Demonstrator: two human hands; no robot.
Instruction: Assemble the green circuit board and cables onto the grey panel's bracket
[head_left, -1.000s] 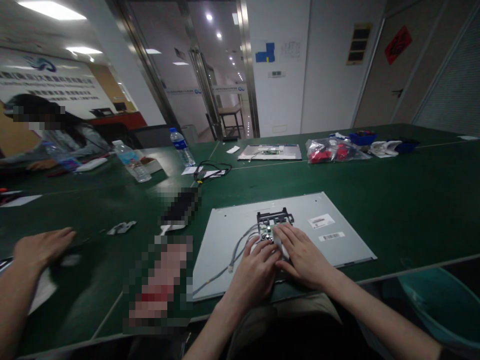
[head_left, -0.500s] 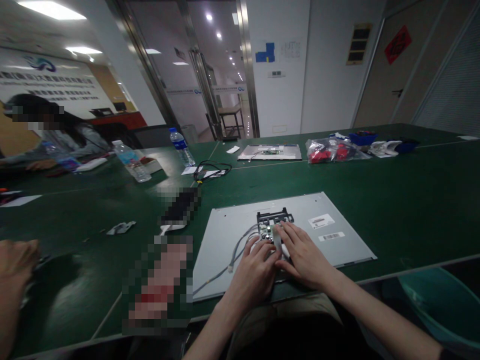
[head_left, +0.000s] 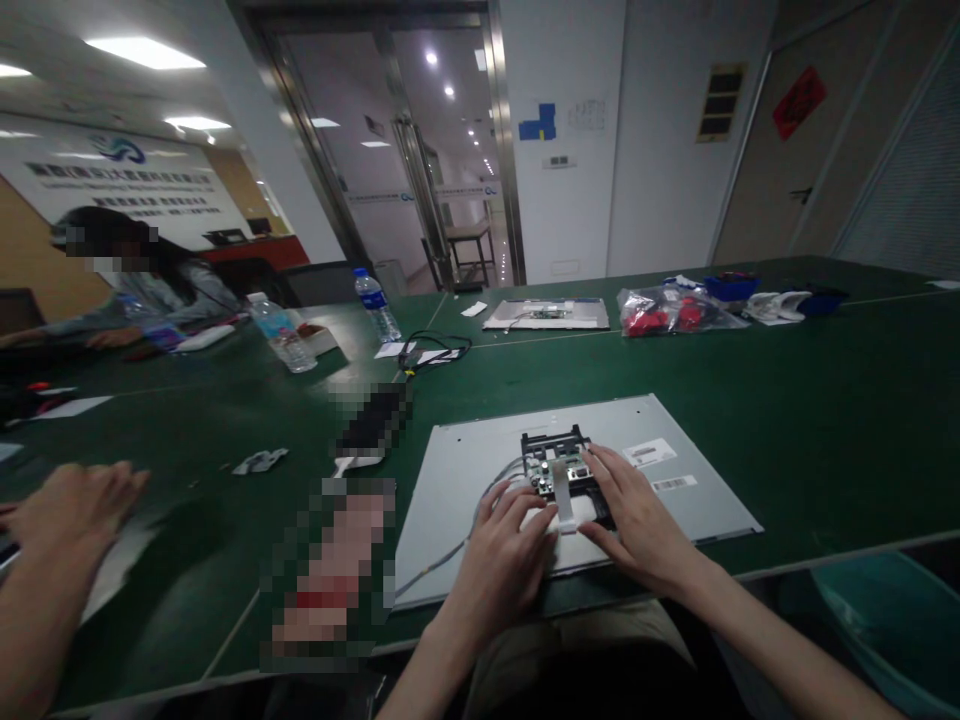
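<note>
A grey display panel (head_left: pixel 465 470), back side up, lies on the green table in front of me. A green circuit board (head_left: pixel 541 476) sits in a black plastic bracket (head_left: pixel 551 438) on it. A pale flat ribbon cable (head_left: pixel 562 500) runs down from the board toward the panel's near edge. Grey wires (head_left: pixel 450 553) leave the board on the left. My left hand (head_left: pixel 510 535) rests at the board's lower left, fingers loosely bent and apart. My right hand (head_left: pixel 637 500) lies open over the bracket's right side, fingers at the board's edge, thumb apart near the cable's lower end.
A co-worker's hand (head_left: pixel 75 510) is at the left over a pale sheet. Left of the panel lie a phone-like dark object (head_left: pixel 373 420) and a blurred reddish item (head_left: pixel 337 560). Farther back are bottles (head_left: pixel 375 305), a black cable (head_left: pixel 435 350), a second panel (head_left: pixel 546 314) and bagged red parts (head_left: pixel 675 315).
My hands have moved apart, uncovering the ribbon cable and more of the board; my right hand shifted right. The co-worker's hand at the left reaches farther into view. The camera view has shifted slightly.
</note>
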